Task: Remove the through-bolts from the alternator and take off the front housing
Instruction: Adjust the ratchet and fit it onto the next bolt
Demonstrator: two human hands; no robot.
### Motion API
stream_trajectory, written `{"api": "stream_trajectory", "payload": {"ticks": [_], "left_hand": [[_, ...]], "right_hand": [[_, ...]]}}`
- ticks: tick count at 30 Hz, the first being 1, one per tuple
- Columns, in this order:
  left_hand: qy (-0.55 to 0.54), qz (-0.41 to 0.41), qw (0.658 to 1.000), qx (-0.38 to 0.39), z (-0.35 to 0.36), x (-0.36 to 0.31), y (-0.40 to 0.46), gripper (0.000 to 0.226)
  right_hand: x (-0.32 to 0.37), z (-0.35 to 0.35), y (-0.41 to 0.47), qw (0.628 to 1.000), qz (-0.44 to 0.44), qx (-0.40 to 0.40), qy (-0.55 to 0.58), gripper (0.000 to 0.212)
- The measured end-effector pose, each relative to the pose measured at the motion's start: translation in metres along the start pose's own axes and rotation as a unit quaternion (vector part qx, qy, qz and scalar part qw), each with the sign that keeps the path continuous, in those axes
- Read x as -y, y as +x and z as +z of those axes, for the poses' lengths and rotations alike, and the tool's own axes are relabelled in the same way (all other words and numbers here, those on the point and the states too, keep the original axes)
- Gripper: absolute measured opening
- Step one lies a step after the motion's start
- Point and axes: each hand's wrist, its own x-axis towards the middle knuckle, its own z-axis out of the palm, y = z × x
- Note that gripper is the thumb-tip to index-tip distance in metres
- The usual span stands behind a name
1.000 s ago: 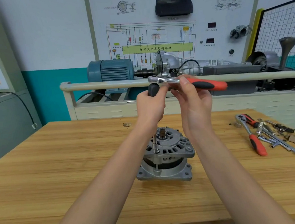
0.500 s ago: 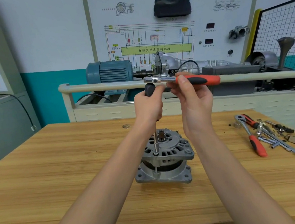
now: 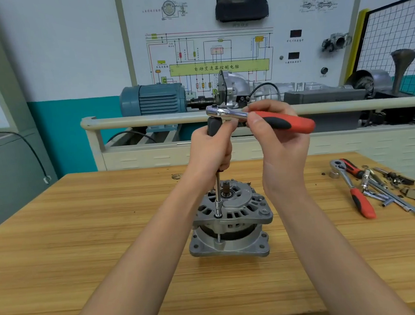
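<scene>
At the middle of the wooden workbench (image 3: 83,243) stands the alternator (image 3: 229,220), the left hand (image 3: 211,152) wrapped around a black-handled socket driver (image 3: 218,189) seated on a through-bolt, the right hand (image 3: 279,148) pinching a red-handled ratchet (image 3: 260,118) on top.

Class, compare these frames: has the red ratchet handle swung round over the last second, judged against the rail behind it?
Cannot tell. The ratchet handle now lies just below the rail, as before; the camera itself shifted.
</scene>
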Motion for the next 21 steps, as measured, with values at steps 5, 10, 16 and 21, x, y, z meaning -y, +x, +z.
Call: {"api": "stream_trajectory", "payload": {"ticks": [5,10,16,21], "left_hand": [[-0.003,0.002,0.999,0.044,-0.002,0.000,0.002,0.059],[0.004,0.003,0.997,0.075,-0.003,0.003,0.000,0.054],[-0.001,-0.017,0.988,0.153,-0.008,-0.007,-0.004,0.027],[-0.031,0.001,0.993,0.116,-0.011,-0.010,-0.011,0.031]], "right_hand": [[0.006,0.002,-0.001,0.996,-0.049,0.033,-0.066,0.012],[0.010,0.005,-0.006,0.989,-0.114,0.056,-0.071,0.010],[0.016,0.018,-0.010,0.979,-0.154,0.116,-0.059,0.010],[0.013,0.031,-0.009,0.969,-0.148,0.170,-0.100,0.023]]}}
